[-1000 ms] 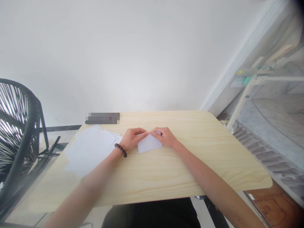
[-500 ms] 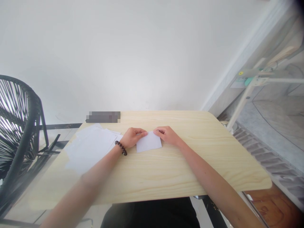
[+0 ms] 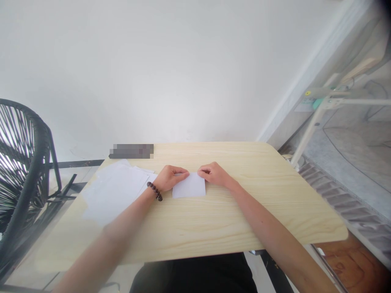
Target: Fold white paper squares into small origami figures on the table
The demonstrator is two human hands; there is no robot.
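A small folded white paper (image 3: 189,188) lies flat on the light wooden table (image 3: 214,219). My left hand (image 3: 169,177), with a dark bead bracelet (image 3: 155,191) on its wrist, pinches the paper's top left corner with curled fingers. My right hand (image 3: 214,173) pinches the top right corner in the same way. The hands sit apart at the paper's far edge.
A stack of loose white sheets (image 3: 114,191) lies on the table to the left. A black wire chair (image 3: 21,171) stands at the far left. A white wall rises behind the table. A pale frame with a teal part (image 3: 317,106) stands at the right.
My fingertips were nearly touching over the middle of the paper; now they sit apart at its two top corners. The paper has turned from tilted to square with the table edge.
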